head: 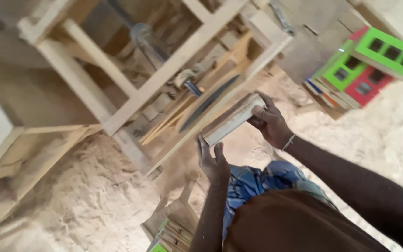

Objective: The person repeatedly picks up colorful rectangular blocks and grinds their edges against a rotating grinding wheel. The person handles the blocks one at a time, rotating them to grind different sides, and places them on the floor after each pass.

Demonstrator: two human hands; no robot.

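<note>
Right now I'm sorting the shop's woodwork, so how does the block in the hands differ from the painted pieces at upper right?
The wooden block is bare pale wood; the painted frames are green and red. The block is solid, while the frames have rectangular openings. The block is held at both ends by the left hand and right hand; the frames lie stacked, untouched. Both look like cut woodwork.

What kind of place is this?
Probably a woodworking shop. Sawdust covers the floor, a bare timber frame stands there with tools inside, and both hands hold a wooden block.
</note>
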